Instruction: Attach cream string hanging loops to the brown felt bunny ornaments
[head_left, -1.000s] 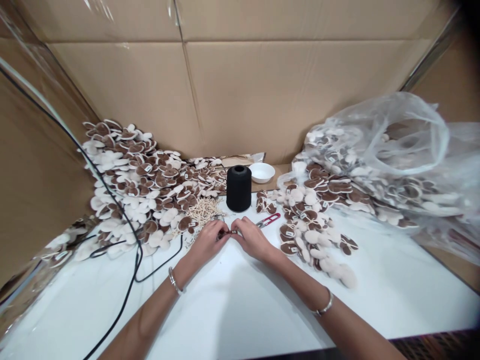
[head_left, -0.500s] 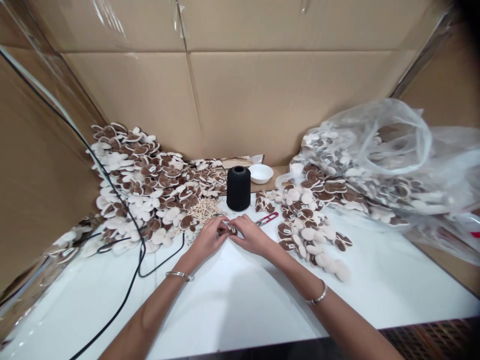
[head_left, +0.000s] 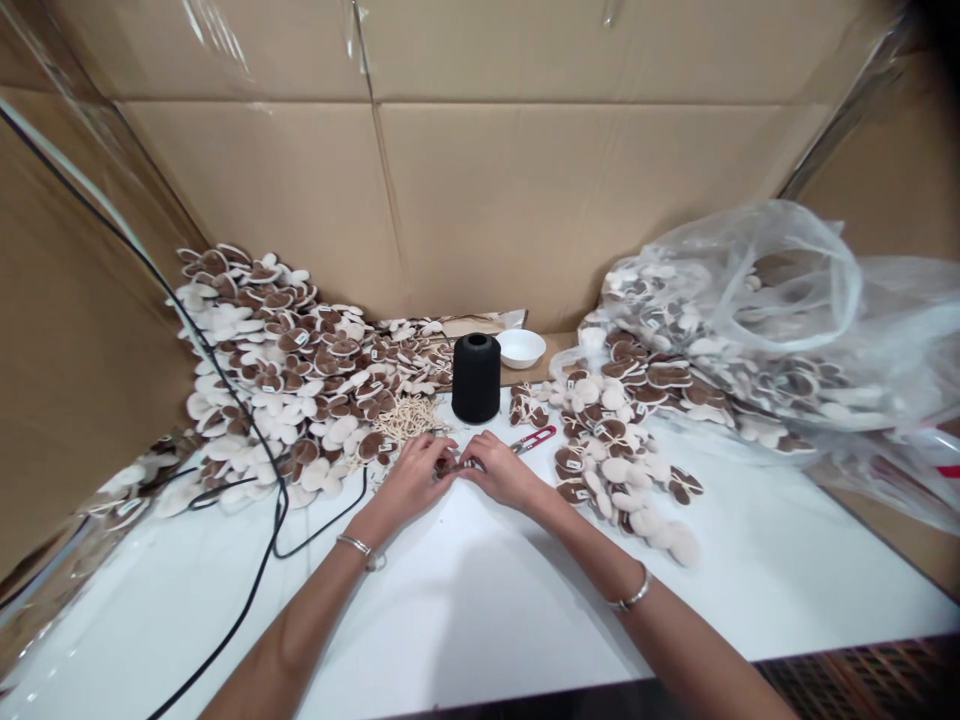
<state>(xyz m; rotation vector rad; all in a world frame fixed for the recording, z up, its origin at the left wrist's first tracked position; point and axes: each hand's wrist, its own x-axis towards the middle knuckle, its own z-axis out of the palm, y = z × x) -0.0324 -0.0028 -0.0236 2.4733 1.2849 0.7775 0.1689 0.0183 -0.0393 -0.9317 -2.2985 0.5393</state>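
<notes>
Sitting at the left of the worktop (head_left: 480, 640), brown-and-white plush pieces (head_left: 300, 350) and pale, curly cords (head_left: 407, 415) are probably kept close for easy reach. The left hand (head_left: 411, 478) pinches a small brown piece (head_left: 445, 465), mostly hidden; the right hand (head_left: 501, 474) meets it opposite, each grip narrow, likely steadying it. Behind stands a matte black spool (head_left: 476, 380). Red-handled snips (head_left: 537, 438) lie handy; farther right come fuzzy, rounded pieces (head_left: 619, 472) and a crinkled, translucent bag (head_left: 787, 290).
</notes>
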